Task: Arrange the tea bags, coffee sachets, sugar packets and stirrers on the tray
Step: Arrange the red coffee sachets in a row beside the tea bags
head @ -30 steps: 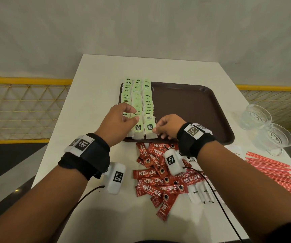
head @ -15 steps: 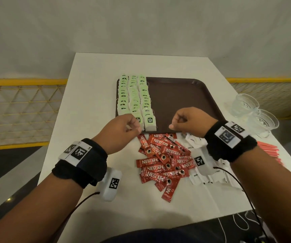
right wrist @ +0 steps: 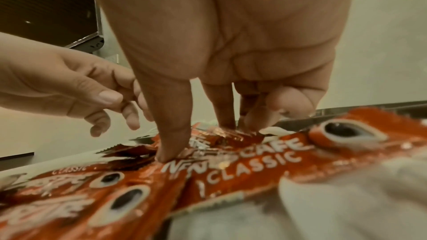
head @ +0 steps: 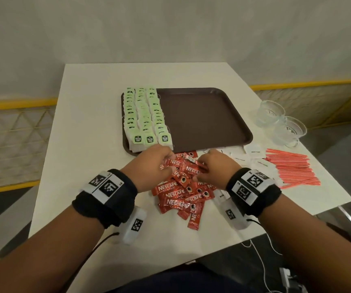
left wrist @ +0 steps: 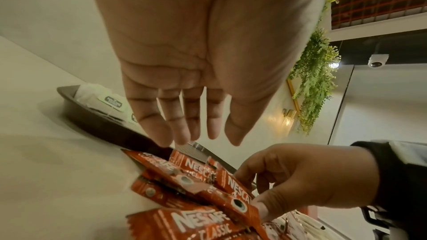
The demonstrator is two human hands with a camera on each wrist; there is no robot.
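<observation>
A brown tray [head: 204,119] holds three rows of green-tagged tea bags [head: 144,117] along its left side. Red coffee sachets [head: 183,193] lie heaped on the white table just in front of the tray. My left hand [head: 166,163] hovers over the heap's far end with its fingers [left wrist: 184,129] nearly straight and nothing in them. My right hand [head: 202,168] pinches one coffee sachet [left wrist: 233,202] between thumb and curled fingers. White sugar packets [head: 255,153] and red stirrers [head: 290,170] lie on the table to the right.
Two glass cups [head: 282,123] stand at the table's right edge beyond the stirrers. The tray's right part is bare. A yellow railing [head: 16,102] runs behind the table on the left, and cables hang off the near edge.
Both hands have drawn back from the front tea bags on the tray to the coffee sachet heap. My right hand has taken hold of a sachet.
</observation>
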